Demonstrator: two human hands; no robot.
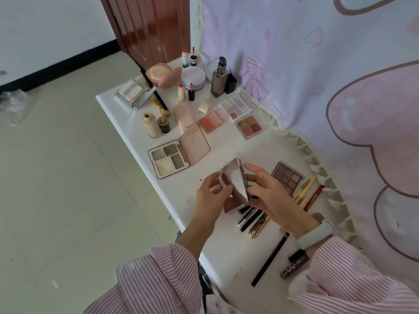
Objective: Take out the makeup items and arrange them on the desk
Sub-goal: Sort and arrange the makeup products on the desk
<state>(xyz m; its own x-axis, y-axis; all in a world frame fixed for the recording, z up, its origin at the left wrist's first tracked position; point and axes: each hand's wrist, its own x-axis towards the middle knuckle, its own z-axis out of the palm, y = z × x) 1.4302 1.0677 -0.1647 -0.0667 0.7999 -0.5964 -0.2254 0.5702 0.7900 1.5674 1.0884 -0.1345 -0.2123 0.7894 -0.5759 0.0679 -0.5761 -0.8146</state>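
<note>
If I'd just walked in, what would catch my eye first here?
Probably the mirrored compact held up over the white desk, the left hand and right hand each with a grip on it. Next, the open grey eyeshadow palette just beyond, and the big pink cartoon curtain along the right.

A white desk [127, 123] carries open palettes [169, 158], bottles [218, 79], compacts [133, 92], pencils [269, 260] and lipsticks [251, 217].

From the head camera we look steeply down and forward, close over the white desk [127, 123], which runs away from us between floor tiles and pink curtain [340, 75].
</note>
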